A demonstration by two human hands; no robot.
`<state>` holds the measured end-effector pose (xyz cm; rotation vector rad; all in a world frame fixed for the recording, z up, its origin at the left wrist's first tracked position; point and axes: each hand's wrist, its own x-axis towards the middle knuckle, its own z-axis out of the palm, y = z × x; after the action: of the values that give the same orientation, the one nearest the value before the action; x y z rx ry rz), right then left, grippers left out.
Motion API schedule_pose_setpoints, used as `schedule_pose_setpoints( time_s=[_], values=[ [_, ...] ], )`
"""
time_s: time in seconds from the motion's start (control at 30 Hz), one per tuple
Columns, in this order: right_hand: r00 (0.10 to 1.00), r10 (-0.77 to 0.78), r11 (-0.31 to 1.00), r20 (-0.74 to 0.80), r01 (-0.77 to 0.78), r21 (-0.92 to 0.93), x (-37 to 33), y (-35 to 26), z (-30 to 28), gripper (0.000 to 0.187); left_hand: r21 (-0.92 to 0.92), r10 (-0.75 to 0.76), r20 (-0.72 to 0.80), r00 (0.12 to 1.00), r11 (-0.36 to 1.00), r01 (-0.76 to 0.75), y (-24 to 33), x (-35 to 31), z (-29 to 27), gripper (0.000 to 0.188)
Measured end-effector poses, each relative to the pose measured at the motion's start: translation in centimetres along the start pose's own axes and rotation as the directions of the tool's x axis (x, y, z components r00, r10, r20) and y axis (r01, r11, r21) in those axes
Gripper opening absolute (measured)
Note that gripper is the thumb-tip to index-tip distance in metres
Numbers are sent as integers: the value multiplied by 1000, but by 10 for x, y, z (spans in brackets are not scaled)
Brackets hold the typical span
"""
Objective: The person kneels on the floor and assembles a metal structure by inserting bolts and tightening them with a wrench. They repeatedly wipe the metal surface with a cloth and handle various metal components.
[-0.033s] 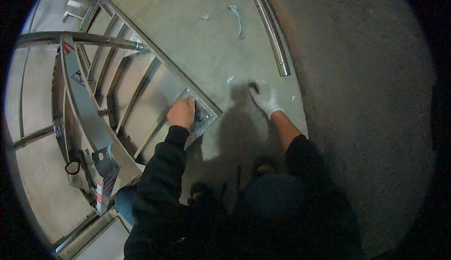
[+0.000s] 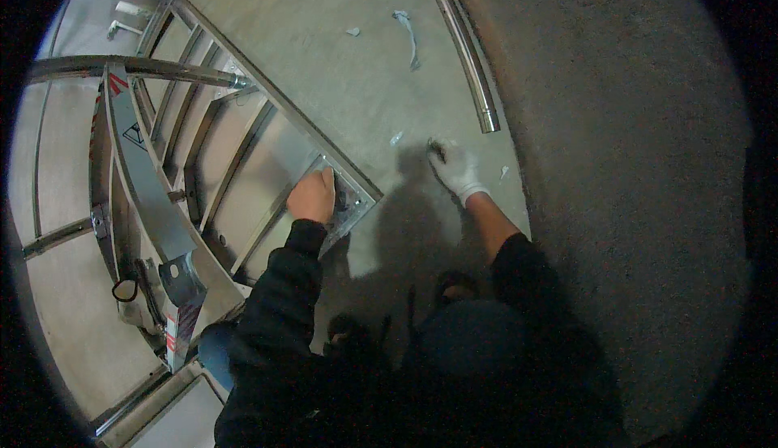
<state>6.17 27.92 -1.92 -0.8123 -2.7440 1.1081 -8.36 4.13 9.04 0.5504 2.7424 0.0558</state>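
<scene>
My left hand (image 2: 311,196), bare, is closed at the corner of a metal frame (image 2: 285,106) with several slats. What its fingers grip, if anything, is hidden. Just beside it, a corner plate (image 2: 354,203) with a shiny, clear-looking covering lies inside the frame's corner. To the right, my right hand (image 2: 456,171), in a white glove, is held over the pale floor with thumb and fingers curled together. Something small and dark shows at its fingertips, too small to name.
A shiny metal tube (image 2: 463,43) lies along the edge between pale floor and dark ground (image 2: 624,164). Scraps of whitish film (image 2: 408,39) are strewn on the floor. At left stand a curved grey panel (image 2: 146,156) with red-striped marks and a metal rail (image 2: 154,66).
</scene>
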Motion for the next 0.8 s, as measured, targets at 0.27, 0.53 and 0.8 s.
schedule_pose_setpoints(
  time_s=[0.27,0.53,0.8],
  values=[
    [993,-96,995,-63,94,-45,1,9,10,29,-147,227,-192,955,955,-257,-19,4,7,26],
    [993,-55,998,-109,55,-2,4,22,20,24,-28,28,-57,998,999,-29,1,6,-4,24],
    [997,-52,995,-54,56,78,1,4,5,25,-91,311,-177,934,939,-330,-23,10,4,21]
  ],
)
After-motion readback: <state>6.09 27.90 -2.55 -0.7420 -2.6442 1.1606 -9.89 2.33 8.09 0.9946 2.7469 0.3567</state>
